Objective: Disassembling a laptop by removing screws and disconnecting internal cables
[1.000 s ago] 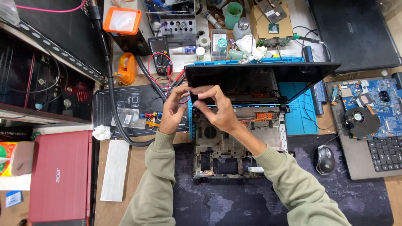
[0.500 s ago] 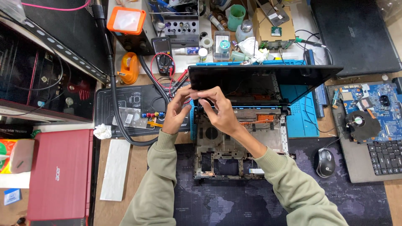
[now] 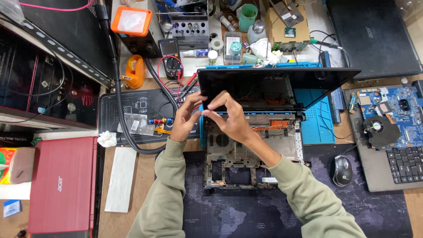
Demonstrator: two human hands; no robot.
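Observation:
A stripped black laptop sits in the middle, its bare base frame (image 3: 246, 163) on a dark desk mat and its lid (image 3: 277, 83) tilted open. Both my hands meet at the lid's lower left corner by the hinge. My left hand (image 3: 186, 118) has its fingertips on the lid's left edge. My right hand (image 3: 230, 120) reaches across the base and pinches that same corner with thumb and fingers. Whether a small part sits between the fingertips is too small to tell. Both sleeves are olive green.
A red laptop (image 3: 61, 185) and a white strip (image 3: 119, 178) lie at the left. A black parts mat (image 3: 141, 112) with coloured screws, a black hose (image 3: 118, 88), a multimeter (image 3: 169, 52), a mouse (image 3: 341, 171), a blue motherboard with fan (image 3: 381, 121) and a shut black laptop (image 3: 370, 35) surround the work.
Both hands stay at the lid's left corner. The fingers have shifted slightly and drawn closer together there. The laptop has not moved.

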